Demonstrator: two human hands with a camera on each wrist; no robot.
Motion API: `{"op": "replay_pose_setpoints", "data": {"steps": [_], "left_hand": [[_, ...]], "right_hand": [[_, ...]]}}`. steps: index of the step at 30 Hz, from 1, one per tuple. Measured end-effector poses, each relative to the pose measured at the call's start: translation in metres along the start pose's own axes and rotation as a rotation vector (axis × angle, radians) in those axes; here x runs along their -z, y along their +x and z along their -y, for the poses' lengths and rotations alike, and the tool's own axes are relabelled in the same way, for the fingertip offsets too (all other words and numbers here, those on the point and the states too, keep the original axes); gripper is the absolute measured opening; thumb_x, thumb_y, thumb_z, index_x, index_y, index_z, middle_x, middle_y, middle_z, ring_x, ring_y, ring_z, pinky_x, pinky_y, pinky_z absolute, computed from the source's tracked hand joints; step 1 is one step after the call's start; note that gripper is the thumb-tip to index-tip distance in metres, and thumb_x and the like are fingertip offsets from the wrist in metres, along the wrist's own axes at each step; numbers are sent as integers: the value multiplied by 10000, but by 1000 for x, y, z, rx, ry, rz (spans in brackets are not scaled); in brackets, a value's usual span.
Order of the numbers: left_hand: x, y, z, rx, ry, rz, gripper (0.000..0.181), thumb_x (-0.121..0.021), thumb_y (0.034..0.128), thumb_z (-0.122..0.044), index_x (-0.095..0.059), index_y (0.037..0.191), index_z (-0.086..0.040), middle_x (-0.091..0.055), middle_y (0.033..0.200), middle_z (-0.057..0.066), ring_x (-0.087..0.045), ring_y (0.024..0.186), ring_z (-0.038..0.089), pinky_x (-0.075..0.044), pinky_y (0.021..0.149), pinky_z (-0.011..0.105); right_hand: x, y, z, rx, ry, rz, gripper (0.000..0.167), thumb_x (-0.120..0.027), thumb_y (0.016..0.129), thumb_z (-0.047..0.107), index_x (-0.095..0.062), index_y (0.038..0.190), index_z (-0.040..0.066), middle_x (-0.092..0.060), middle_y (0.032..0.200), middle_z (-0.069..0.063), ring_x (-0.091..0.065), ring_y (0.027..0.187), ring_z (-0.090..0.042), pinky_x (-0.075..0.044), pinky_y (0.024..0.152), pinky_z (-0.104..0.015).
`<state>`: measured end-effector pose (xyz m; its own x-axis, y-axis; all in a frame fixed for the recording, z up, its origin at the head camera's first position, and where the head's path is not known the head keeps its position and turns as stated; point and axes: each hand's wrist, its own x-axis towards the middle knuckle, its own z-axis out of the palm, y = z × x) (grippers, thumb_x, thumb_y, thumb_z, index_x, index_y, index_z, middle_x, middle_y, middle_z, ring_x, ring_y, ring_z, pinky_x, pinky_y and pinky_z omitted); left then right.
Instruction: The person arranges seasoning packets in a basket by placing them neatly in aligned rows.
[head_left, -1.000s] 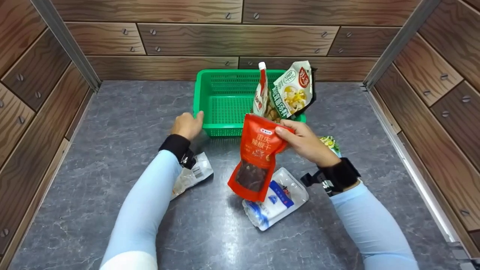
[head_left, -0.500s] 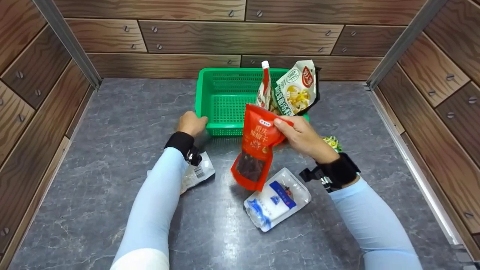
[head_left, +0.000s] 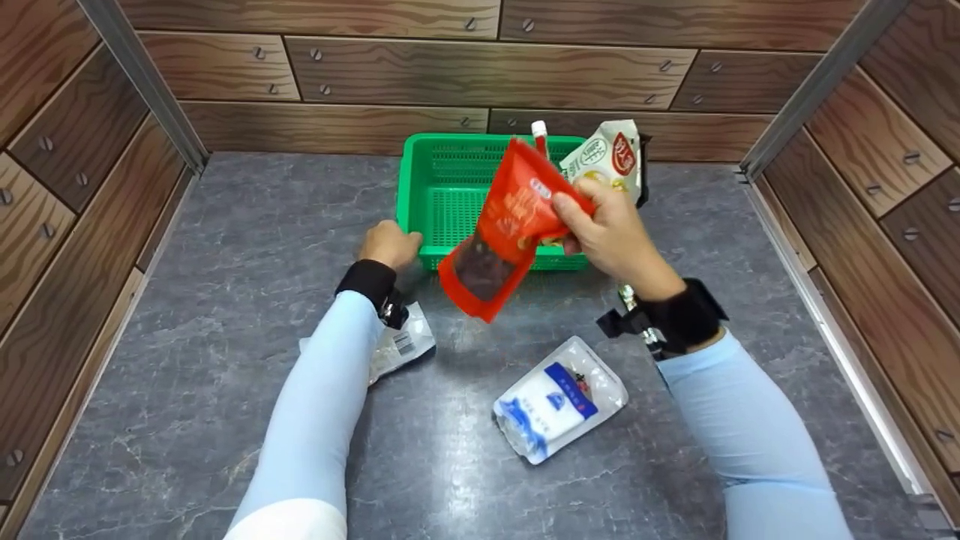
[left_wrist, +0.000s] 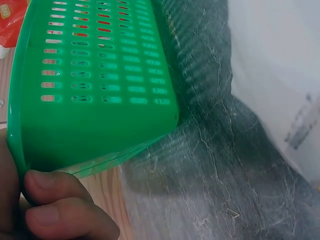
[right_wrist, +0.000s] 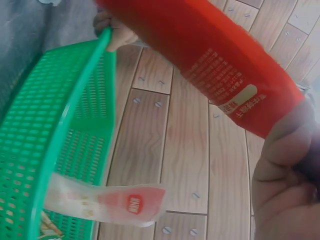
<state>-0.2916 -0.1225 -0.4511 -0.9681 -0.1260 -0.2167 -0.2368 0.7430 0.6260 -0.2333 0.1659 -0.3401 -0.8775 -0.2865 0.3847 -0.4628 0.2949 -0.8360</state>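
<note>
My right hand (head_left: 611, 229) pinches the upper right corner of a red pouch of dried chilies (head_left: 517, 214), which hangs tilted above the front of a green plastic basket (head_left: 411, 180). In the right wrist view the pouch (right_wrist: 215, 65) crosses above the basket's rim. My left hand (head_left: 390, 245) grips the basket's front left corner, and its fingers (left_wrist: 55, 195) curl over the rim in the left wrist view. Inside the basket's right side stand a white-capped spout pouch (head_left: 539, 135) and a pale soup-mix bag (head_left: 600, 154), both partly hidden.
A white and blue packet (head_left: 559, 401) lies on the grey marbled tabletop (head_left: 450, 465) in front of the basket. Another silvery-white packet (head_left: 405, 345) lies partly under my left forearm. A green and yellow packet (head_left: 627, 296) is mostly covered by my right wrist. Wood-patterned walls surround the table.
My right hand has raised the red pouch and carried it farther back over the basket's front rim, tilting it. My left hand keeps its grip on the basket corner.
</note>
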Motion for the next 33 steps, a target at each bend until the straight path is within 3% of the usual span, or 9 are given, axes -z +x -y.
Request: {"op": "replay_pose_setpoints", "data": {"steps": [5,12,15,18,25,29,33], "left_hand": [[-1,-1,-1,5,6,-1,474,-485,949,-376,-587,1197,16,-592,1228,208,-576,1070,335,-462,894,456],[-2,1,-1,20,-14,6,443,-482,952,-363,-585,1166,12,-602,1183,195,-574,1024,314,-462,876,448],[-2,0,0,15,-25,3,433,-480,952,-358,-586,1153,10,-604,1174,194,-576,1012,313,-464,873,450],[-2,0,0,7,-24,-4,440,-480,955,-360,-592,1160,12,-603,1194,197,-579,1027,317,-465,880,455],[1,-2,0,23,-24,-7,465,-481,964,-365,-572,1212,18,-592,1221,201,-572,1068,332,-457,901,463],[0,-2,-1,36,-16,-9,460,-482,960,-376,-578,1192,10,-600,1200,201,-576,1060,329,-460,888,464],[-1,-2,-3,45,-16,2,448,-484,969,-376,-579,1186,5,-604,1187,193,-578,1042,315,-460,877,457]], "right_hand": [[-3,13,4,24,78,-70,294,-609,955,163,-505,746,-16,-604,604,-150,-589,428,-179,-481,392,-286],[-14,26,13,-127,185,-101,278,-649,926,166,-429,806,44,-570,701,-132,-626,515,-185,-532,496,-279],[-19,31,13,-108,186,-119,308,-620,942,118,-407,734,39,-539,675,-125,-631,525,-173,-537,511,-289],[-25,37,10,-42,47,-164,349,-593,956,112,-399,670,62,-542,641,-103,-637,528,-164,-531,496,-277],[-42,57,-11,88,-440,-244,301,-532,958,140,-400,687,136,-507,578,-7,-629,551,-159,-383,427,-213],[-55,64,-27,120,-569,-247,216,-529,937,113,-456,736,82,-454,617,-16,-547,587,-227,-358,492,-308],[-65,67,-37,111,-642,-212,151,-529,936,100,-500,803,35,-515,679,-87,-547,640,-296,-420,539,-391]]}}
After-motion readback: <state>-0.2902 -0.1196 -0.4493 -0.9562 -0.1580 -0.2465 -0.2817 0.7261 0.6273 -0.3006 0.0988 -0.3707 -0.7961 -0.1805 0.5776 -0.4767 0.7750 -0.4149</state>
